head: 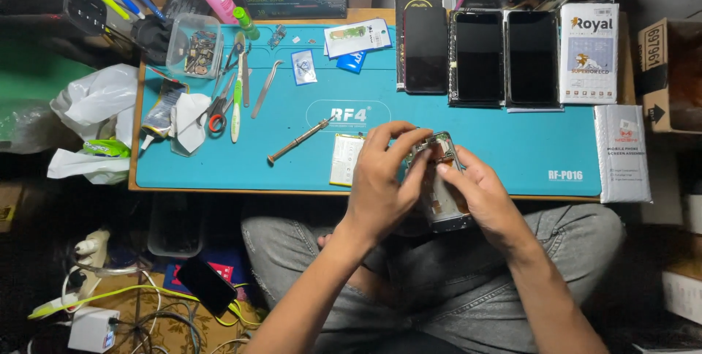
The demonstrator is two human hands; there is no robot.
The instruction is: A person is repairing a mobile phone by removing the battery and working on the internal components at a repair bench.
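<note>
The person holds an opened phone body (441,187) over the lap at the near edge of the teal work mat (512,142), about six o'clock from the mat's centre. The left hand (382,182) curls over it from nine o'clock, its fingertips pinching at the top end, while the right hand (479,197) cradles it from three o'clock with the thumb pressed onto the exposed inner face. The body looks light, thin and stiff, but fragile where the inner parts lie bare, so the metal rim seems the safest place to grip. A pale flat battery (345,159) lies just beside the left hand at nine o'clock. At ten o'clock on the mat, a clear plastic tub (194,47) holds small brownish parts, too small to identify.
</note>
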